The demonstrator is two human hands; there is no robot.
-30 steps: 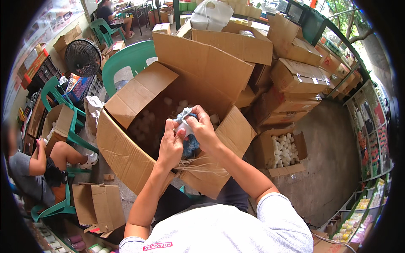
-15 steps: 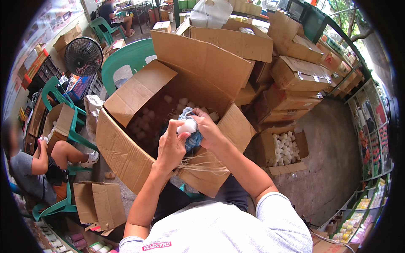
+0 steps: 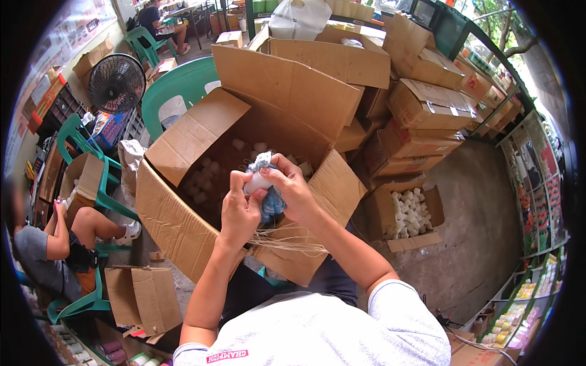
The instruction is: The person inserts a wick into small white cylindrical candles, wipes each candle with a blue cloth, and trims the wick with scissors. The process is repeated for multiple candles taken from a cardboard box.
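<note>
Over a large open cardboard box [image 3: 174, 222], my two hands meet around a small white cylinder [image 3: 258, 182]. My left hand [image 3: 238, 212] pinches it between thumb and fingers. A crumpled blue-and-white cloth [image 3: 273, 206] lies behind and under the cylinder, gripped by my right hand [image 3: 294, 190], whose thumb and fingertips press close to the cylinder's top. Several similar white cylinders [image 3: 206, 174] lie loose in the shadowed inside of the box. Pale thin strands [image 3: 290, 242] hang over the box's near flap, just below my wrists.
On the right floor stands a smaller carton [image 3: 416, 242] of white pieces, beside stacked cardboard boxes [image 3: 421, 146]. A green plastic chair [image 3: 174, 85] touches the far left. A seated person [image 3: 43, 247] works at the left, near an empty-looking carton [image 3: 143, 299] and a black fan [image 3: 117, 83].
Both hands stay closed around the cylinder and cloth, with a slight shift of fingers. More of the cloth now bunches up above the cylinder. The whole view has moved a little.
</note>
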